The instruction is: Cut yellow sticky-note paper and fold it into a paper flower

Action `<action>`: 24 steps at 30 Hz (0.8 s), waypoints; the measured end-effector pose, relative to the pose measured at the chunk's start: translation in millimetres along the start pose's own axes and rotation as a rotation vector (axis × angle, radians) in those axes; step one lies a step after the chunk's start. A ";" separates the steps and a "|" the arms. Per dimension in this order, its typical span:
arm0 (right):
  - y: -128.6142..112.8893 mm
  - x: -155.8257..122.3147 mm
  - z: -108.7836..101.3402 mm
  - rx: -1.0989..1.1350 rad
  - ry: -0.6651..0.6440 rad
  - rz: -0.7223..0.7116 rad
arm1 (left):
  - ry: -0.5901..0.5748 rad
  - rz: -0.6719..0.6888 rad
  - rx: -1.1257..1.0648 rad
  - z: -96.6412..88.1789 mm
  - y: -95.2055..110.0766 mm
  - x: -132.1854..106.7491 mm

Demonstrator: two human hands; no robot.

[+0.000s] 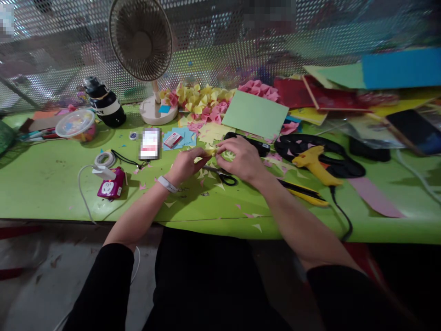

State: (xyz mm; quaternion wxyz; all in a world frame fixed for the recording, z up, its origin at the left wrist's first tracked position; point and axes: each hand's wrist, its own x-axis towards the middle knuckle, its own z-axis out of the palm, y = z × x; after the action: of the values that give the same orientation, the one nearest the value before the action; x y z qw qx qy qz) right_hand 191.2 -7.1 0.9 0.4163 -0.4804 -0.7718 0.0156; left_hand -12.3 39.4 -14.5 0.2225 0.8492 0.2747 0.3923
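Note:
Both my hands meet over the middle of the green table (41, 184). My left hand (188, 164) and my right hand (239, 158) pinch a small folded piece of yellow paper (209, 151) between their fingertips, fingers closed on it. A white band sits on my left wrist. Black-handled scissors (223, 176) lie on the table just under my hands, among small paper offcuts. A pile of folded yellow and pink paper pieces (200, 102) lies behind my hands.
A desk fan (143, 46) and a black bottle (105, 105) stand at the back left, beside a clear tub (76, 125). A yellow glue gun (315, 164), a light green sheet (255, 115) and stacked coloured paper lie right. A tape roll (105, 159) and pink power plug (110, 186) lie left.

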 end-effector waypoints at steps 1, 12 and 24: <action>-0.2 0.0 -0.1 -0.005 0.005 -0.002 | 0.006 -0.029 -0.038 0.9 0.3 0.1; -4.2 1.1 -1.7 -0.003 0.075 -0.009 | -0.031 -0.396 -0.559 3.5 2.4 3.4; -5.9 0.2 0.6 0.030 0.074 0.064 | -0.081 -0.387 -0.550 3.2 8.1 3.2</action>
State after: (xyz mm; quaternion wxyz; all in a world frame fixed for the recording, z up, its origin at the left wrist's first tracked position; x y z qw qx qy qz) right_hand 186.5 -9.9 3.2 0.4512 -0.4985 -0.7398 0.0226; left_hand -5.7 34.9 -9.9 0.5243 0.7043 0.3055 0.3682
